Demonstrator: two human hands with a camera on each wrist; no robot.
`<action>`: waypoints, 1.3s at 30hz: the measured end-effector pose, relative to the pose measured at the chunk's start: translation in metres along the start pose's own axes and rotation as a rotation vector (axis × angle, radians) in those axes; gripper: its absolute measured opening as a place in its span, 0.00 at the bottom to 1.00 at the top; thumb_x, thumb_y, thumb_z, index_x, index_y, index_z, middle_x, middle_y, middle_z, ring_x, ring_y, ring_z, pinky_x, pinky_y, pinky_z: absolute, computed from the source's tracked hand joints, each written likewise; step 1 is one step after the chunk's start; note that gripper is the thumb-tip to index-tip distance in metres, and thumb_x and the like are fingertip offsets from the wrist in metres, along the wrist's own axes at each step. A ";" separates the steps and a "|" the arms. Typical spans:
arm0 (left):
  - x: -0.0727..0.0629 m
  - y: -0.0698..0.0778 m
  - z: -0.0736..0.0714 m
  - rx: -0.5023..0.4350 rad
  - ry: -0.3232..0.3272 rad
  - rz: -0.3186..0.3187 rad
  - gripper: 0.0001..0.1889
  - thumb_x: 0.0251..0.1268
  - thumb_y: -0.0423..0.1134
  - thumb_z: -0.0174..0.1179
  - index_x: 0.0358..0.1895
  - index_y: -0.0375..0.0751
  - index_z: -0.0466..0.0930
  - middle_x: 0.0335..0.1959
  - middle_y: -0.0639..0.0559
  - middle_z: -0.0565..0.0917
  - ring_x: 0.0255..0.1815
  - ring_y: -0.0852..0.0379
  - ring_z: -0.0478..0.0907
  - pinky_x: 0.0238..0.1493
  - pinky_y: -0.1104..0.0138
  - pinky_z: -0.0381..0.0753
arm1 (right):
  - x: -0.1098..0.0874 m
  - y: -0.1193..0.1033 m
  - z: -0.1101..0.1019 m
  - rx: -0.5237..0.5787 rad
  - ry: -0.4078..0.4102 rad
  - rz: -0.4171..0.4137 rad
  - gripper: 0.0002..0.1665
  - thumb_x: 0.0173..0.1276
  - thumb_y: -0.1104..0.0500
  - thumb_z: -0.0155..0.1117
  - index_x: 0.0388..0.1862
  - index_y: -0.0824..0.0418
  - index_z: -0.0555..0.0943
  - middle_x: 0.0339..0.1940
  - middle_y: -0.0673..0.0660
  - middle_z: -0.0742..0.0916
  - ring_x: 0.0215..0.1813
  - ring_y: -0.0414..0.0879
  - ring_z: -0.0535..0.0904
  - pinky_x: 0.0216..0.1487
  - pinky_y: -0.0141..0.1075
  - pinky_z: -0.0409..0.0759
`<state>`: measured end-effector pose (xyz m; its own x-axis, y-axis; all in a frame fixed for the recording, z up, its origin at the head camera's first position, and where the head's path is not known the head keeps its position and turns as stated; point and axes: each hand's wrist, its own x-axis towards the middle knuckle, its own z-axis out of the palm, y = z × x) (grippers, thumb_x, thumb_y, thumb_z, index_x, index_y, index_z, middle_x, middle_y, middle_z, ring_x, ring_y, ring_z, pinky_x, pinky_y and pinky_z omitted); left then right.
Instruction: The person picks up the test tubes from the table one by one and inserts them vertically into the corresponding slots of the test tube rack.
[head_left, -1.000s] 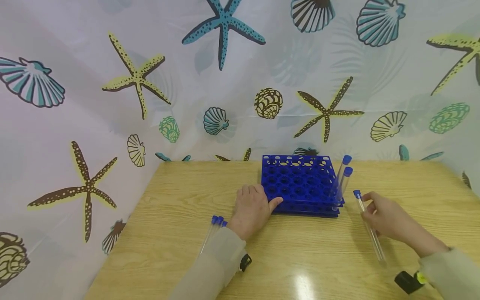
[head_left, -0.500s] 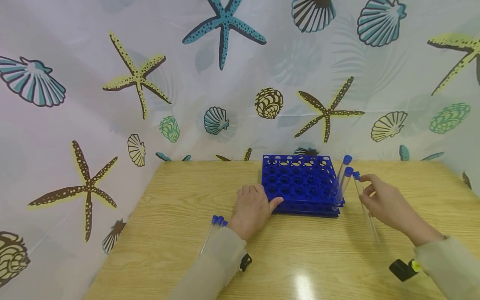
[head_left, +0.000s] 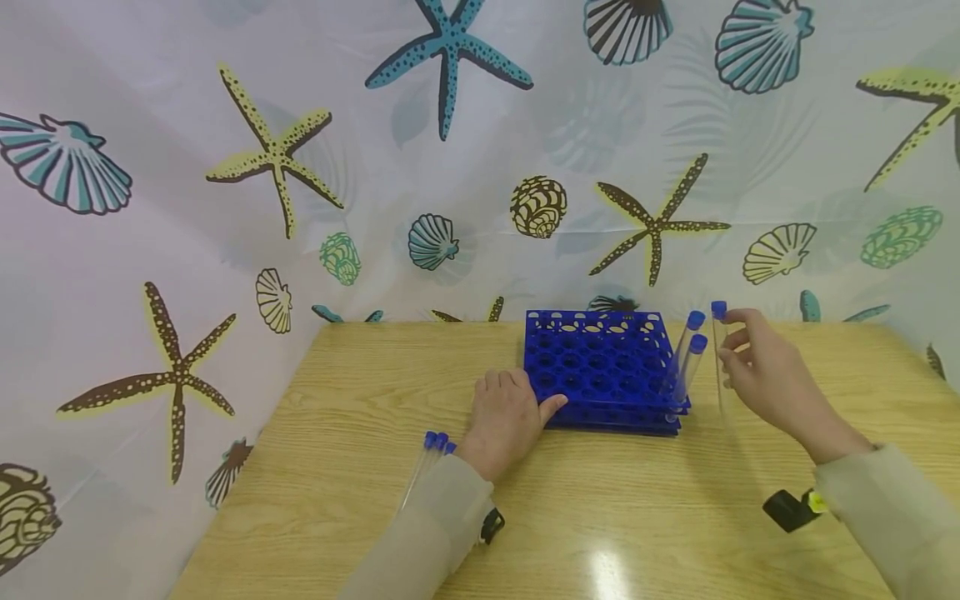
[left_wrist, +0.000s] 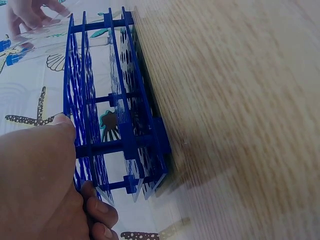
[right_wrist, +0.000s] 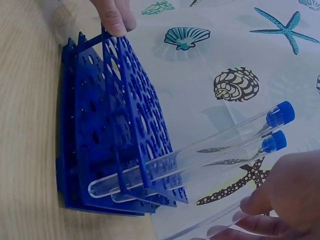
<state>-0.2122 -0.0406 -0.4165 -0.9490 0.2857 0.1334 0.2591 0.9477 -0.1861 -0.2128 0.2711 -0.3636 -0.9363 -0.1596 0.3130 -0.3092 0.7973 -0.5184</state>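
Observation:
My left hand [head_left: 501, 427] grips the left end of a blue test tube rack [head_left: 592, 392]. In the left wrist view its thumb lies on the rack's top plate, and its fingers curl at the end. Two capped test tubes [right_wrist: 200, 145] stand in the rack's right end, leaning slightly. Just right of them, my right hand [head_left: 772, 379] pinches another clear test tube [head_left: 721, 350] below its blue cap. That tube hangs nearly upright, apart from the rack. Its lower end is faint in the head view and cut off in the right wrist view.
Several blue-capped test tubes [head_left: 420, 467] lie left of my left forearm, partly hidden by the sleeve. The rack stands near the back of the wooden table [head_left: 360, 375]. Behind it hangs a cloth [head_left: 480, 275] printed with shells and starfish.
My right hand has lifted the test tube up and away from me, and the tube has swung from slanted to nearly upright beside the rack. The left hand and rack stay put.

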 end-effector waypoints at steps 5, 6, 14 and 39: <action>-0.001 0.000 0.000 0.012 0.007 -0.001 0.36 0.73 0.71 0.25 0.30 0.41 0.67 0.23 0.53 0.66 0.27 0.55 0.62 0.33 0.66 0.61 | 0.009 -0.007 -0.002 0.040 0.051 -0.020 0.26 0.76 0.69 0.48 0.69 0.74 0.57 0.45 0.73 0.78 0.40 0.67 0.83 0.31 0.43 0.84; -0.001 0.000 0.000 0.017 0.007 -0.001 0.37 0.73 0.71 0.25 0.30 0.41 0.67 0.23 0.53 0.66 0.27 0.55 0.62 0.33 0.66 0.61 | 0.011 -0.008 -0.002 0.051 0.057 -0.020 0.26 0.76 0.69 0.48 0.69 0.74 0.57 0.45 0.73 0.77 0.41 0.67 0.83 0.32 0.43 0.84; 0.000 0.000 0.003 0.019 0.021 -0.001 0.37 0.73 0.71 0.26 0.30 0.40 0.68 0.23 0.53 0.68 0.27 0.55 0.63 0.33 0.66 0.63 | 0.027 -0.012 -0.001 0.107 0.109 -0.015 0.27 0.79 0.67 0.43 0.72 0.72 0.54 0.50 0.72 0.75 0.46 0.67 0.81 0.33 0.27 0.82; -0.001 -0.001 0.003 0.033 0.053 0.005 0.36 0.73 0.71 0.26 0.26 0.42 0.65 0.21 0.54 0.65 0.25 0.55 0.61 0.32 0.66 0.59 | 0.042 -0.008 0.018 0.204 0.132 -0.061 0.22 0.77 0.70 0.40 0.68 0.65 0.56 0.52 0.64 0.76 0.52 0.47 0.80 0.34 0.19 0.77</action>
<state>-0.2123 -0.0418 -0.4194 -0.9366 0.2983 0.1837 0.2569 0.9413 -0.2188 -0.2529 0.2469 -0.3607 -0.8889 -0.1156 0.4433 -0.4045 0.6524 -0.6409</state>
